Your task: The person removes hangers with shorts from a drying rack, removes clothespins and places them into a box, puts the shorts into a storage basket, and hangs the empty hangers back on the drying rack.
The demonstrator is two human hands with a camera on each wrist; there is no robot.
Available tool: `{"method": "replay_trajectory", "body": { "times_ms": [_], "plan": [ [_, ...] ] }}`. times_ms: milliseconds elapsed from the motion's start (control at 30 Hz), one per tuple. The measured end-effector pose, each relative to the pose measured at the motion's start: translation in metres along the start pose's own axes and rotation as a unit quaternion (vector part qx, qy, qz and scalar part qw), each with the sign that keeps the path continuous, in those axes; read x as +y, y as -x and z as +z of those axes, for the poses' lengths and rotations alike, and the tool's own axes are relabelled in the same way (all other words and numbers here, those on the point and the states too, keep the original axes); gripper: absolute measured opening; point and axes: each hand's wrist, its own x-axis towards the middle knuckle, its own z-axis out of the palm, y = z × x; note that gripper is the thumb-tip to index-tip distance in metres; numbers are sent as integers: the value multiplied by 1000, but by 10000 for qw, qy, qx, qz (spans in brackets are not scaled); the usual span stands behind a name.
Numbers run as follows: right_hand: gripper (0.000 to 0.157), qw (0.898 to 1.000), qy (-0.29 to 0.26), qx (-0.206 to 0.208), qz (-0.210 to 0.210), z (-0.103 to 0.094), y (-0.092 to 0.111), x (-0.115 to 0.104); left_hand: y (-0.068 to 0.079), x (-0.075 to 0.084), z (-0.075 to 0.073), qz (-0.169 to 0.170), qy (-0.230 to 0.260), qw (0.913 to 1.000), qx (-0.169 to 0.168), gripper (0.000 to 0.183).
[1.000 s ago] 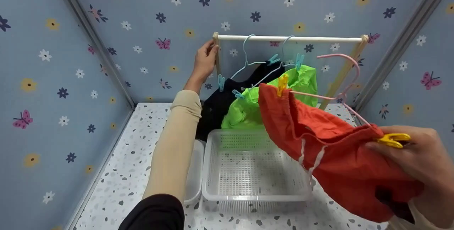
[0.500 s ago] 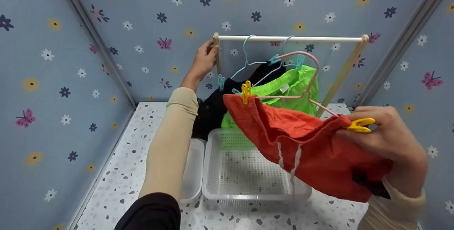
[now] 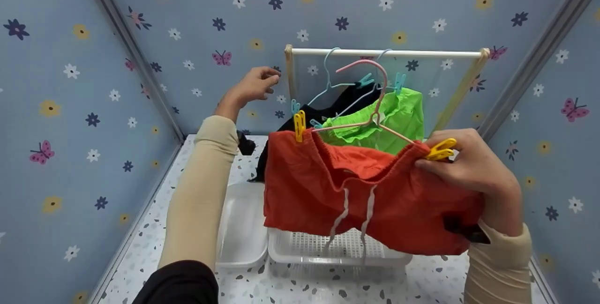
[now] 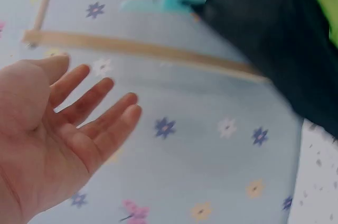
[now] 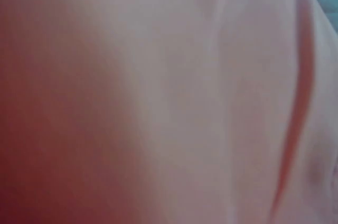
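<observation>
My right hand (image 3: 478, 168) pinches the waistband corner of red shorts (image 3: 300, 187) beside a yellow clothespin (image 3: 441, 150). Another yellow clip (image 3: 300, 126) fastens the opposite corner, and the shorts hang from a pink hanger (image 3: 375, 112) whose hook is free, in front of the rack. Blurred reddish cloth (image 5: 253, 102) fills the right wrist view. My left hand (image 3: 253, 85) is in the air just left of the rack's wooden post (image 3: 290, 72), touching nothing; its fingers look loosely spread in the left wrist view, where the post (image 4: 132, 47) also appears.
From the white rail (image 3: 436, 54) hang black clothing (image 3: 337, 100) and bright green shorts (image 3: 408, 107) on blue hangers with blue clips. Below are a white perforated basket (image 3: 337, 261), partly behind the red shorts, and a white tray (image 3: 241, 224) beside it.
My left hand has let go of the rack's left post and drawn back leftward. My right hand has carried the red shorts and pink hanger left, now in front of the hung clothes.
</observation>
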Motion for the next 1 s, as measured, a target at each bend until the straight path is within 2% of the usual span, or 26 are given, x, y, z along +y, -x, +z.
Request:
{"method": "replay_trajectory", "body": {
  "times_ms": [100,233,333,433,533,600,667,733,833,933,1000],
  "plan": [
    [26,10000,-82,-44,12,2,0,3,18,0,-14,195,-150,9996,-171,40],
    [25,9998,-187,-85,-3,5,-2,7,48,2,-29,573,-100,9978,-329,39],
    [25,9995,-301,-92,-56,8,-3,12,76,-1,-35,936,-68,9952,-280,38],
    [24,9990,-425,-133,13,12,-5,19,109,-6,-34,1348,-68,9908,-134,35],
    [25,9991,-357,-164,125,18,-5,33,142,-11,-22,1667,26,9860,29,31],
    [26,9991,-316,-228,181,23,-3,46,161,-15,-11,1749,111,9845,110,28],
    [27,9990,-290,-311,152,30,-1,60,174,-24,1,1745,207,9841,261,27],
    [26,9982,-385,-420,171,36,0,71,183,-32,11,1708,223,9839,483,26],
    [25,9975,-420,-494,281,44,1,76,192,-43,26,1699,314,9806,923,25],
    [25,9968,-491,-447,438,52,6,75,194,-52,43,1779,561,9740,1289,23],
    [23,9965,-529,-409,500,57,10,70,194,-57,54,1820,730,9704,1408,22]
  ]
}}
